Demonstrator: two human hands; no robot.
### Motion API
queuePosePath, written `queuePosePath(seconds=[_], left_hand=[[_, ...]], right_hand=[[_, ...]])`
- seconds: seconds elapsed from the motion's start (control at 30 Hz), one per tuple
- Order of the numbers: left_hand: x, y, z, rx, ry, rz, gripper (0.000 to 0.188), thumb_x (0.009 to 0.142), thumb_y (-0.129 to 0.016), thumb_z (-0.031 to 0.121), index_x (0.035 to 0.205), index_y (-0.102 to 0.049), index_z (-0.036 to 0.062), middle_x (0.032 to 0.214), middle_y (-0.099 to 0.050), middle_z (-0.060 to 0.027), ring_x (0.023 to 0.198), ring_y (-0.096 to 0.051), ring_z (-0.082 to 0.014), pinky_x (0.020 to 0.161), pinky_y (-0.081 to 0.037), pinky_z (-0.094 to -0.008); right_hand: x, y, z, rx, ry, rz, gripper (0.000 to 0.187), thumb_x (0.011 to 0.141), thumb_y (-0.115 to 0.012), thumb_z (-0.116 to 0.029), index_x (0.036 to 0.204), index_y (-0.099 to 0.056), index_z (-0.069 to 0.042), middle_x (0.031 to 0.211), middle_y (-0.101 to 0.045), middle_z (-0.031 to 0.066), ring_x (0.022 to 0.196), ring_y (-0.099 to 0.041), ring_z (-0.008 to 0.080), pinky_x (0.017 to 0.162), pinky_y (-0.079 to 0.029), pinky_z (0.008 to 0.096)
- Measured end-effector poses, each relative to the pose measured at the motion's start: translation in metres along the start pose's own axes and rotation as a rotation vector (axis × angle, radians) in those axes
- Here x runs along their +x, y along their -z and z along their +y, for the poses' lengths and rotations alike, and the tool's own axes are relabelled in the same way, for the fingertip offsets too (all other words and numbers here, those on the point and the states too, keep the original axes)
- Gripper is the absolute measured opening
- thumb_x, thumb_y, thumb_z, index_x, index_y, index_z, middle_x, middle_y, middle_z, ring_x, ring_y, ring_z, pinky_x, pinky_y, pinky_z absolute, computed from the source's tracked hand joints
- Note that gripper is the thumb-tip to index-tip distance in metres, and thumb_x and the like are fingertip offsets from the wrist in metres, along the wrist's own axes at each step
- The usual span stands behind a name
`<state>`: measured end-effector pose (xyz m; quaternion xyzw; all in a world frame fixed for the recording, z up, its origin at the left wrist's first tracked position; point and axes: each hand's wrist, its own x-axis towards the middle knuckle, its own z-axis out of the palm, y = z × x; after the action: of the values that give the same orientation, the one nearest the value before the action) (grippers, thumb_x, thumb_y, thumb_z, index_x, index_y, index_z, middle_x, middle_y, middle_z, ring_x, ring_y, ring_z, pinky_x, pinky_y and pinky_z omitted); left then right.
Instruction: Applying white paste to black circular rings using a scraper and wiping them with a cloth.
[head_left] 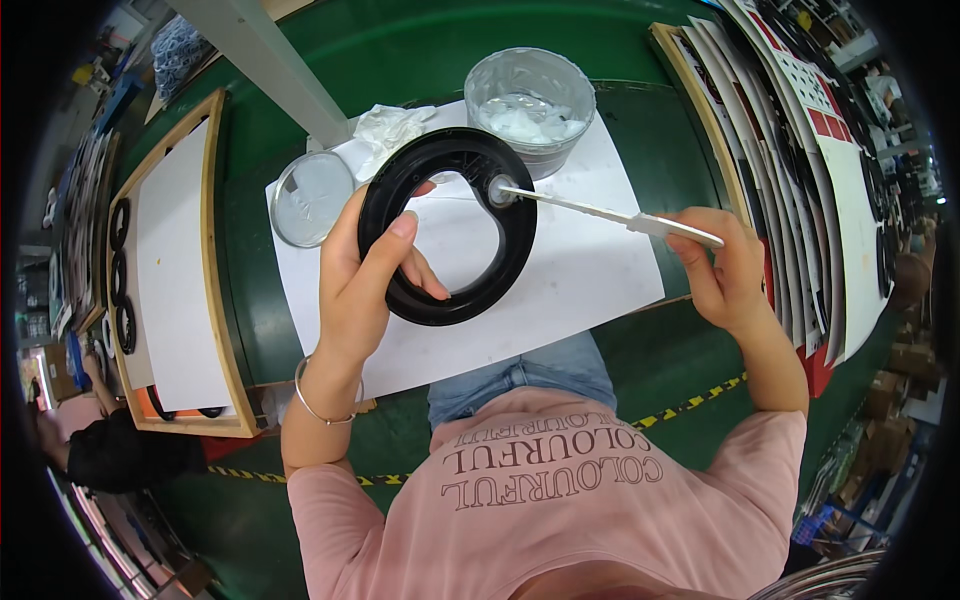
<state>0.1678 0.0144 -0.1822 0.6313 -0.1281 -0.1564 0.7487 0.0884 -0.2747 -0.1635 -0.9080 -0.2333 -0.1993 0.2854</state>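
A black ring-shaped part [447,312] is tilted up over a white paper sheet [580,270]. My left hand [375,255] grips its left side, thumb on the near face and fingers through the opening. In my right hand [718,268] is a thin white spatula [590,210], pinched at its handle end. The spatula's tip touches a round recess [502,191] at the ring's upper right, where a pale smear shows. Behind the ring stands a clear tub [530,75] with whitish paste [528,122] inside.
A round clear lid [312,200] and crumpled white tissue [392,130] lie at the paper's left. A wood-framed tray [212,300] stands left, stacked boards [800,200] right. A grey post [270,70] rises behind. Another person [130,450] is far left.
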Motion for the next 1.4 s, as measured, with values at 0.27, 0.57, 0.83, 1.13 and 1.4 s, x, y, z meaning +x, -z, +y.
queuePosePath(seconds=[0.27,0.57,0.83,1.13,1.4], left_hand=[[0.001,-0.001,-0.005,0.013,-0.054,0.001,0.034,0.088,-0.044,0.013,0.115,-0.043,-0.0074,0.105,-0.056,-0.0136,0.049,-0.056,-0.0142,0.048,-0.043,-0.0209],[0.001,0.001,-0.005,0.025,-0.06,0.024,0.035,0.088,-0.044,0.013,0.116,-0.043,-0.007,0.107,-0.055,-0.0131,0.051,-0.057,-0.0141,0.048,-0.043,-0.0211],[-0.002,0.003,-0.002,0.038,-0.05,0.048,0.033,0.088,-0.044,0.015,0.113,-0.045,-0.0064,0.103,-0.057,-0.0113,0.05,-0.057,-0.0138,0.049,-0.039,-0.0201],[-0.001,0.007,-0.001,-0.082,0.003,0.014,0.037,0.087,-0.045,0.019,0.113,-0.046,-0.0072,0.058,-0.046,-0.0053,0.046,-0.055,-0.0164,0.045,-0.042,-0.0234],[-0.012,0.041,-0.018,-0.261,0.021,0.137,0.038,0.091,-0.036,0.02,0.114,-0.045,-0.0094,0.051,-0.038,-0.002,0.041,-0.049,-0.0154,0.042,-0.046,-0.0255]], right_hand=[[-0.027,-0.026,0.003,0.211,-0.241,0.09,0.021,0.085,-0.054,-0.003,0.103,-0.047,0.003,0.086,-0.057,0.0086,0.071,-0.055,0.0135,0.064,-0.044,0.0222],[-0.006,-0.028,0.002,0.909,-0.761,0.37,0.037,0.087,-0.052,-0.013,0.119,-0.039,0.0,0.099,-0.058,0.0116,0.082,-0.062,0.0184,0.06,-0.053,0.0305],[-0.005,-0.016,-0.002,0.599,-0.548,0.227,0.035,0.086,-0.056,-0.013,0.115,-0.043,0.001,0.098,-0.057,0.0083,0.088,-0.056,0.0119,0.077,-0.045,0.0244],[0.004,-0.029,0.045,-0.02,-0.098,0.252,0.023,0.083,-0.055,-0.006,0.105,-0.053,-0.001,0.098,-0.058,0.0108,0.088,-0.057,0.0173,0.076,-0.046,0.0267],[-0.028,-0.018,0.036,-0.64,0.267,0.027,0.028,0.07,-0.057,-0.002,0.098,-0.063,-0.005,0.099,-0.061,0.0157,0.087,-0.062,0.0275,0.074,-0.051,0.0322]])
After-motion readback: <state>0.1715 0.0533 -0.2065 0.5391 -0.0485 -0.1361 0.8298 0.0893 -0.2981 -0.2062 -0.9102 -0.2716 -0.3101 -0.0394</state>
